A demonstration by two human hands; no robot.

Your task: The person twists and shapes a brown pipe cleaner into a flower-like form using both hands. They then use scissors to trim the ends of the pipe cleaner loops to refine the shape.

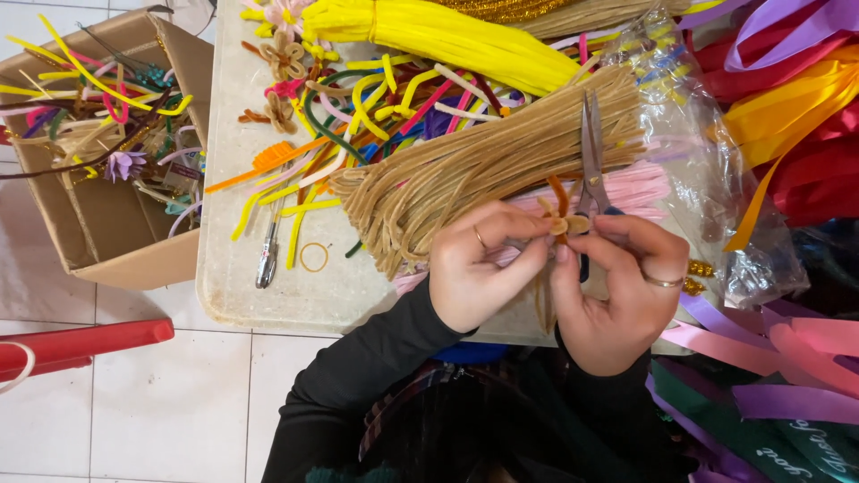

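Together the left hand [479, 268] and right hand [622, 291] pinch the small tan pipe-cleaner flower [562, 224] between them, its stem running near-to-far.

Craft workshop: tabletop [233, 295] piled with pipe-cleaner bundles [474, 170], ribbons [796, 107], scissors [592, 161], cardboard scrap box [98, 224] on tiled floor [170, 402].
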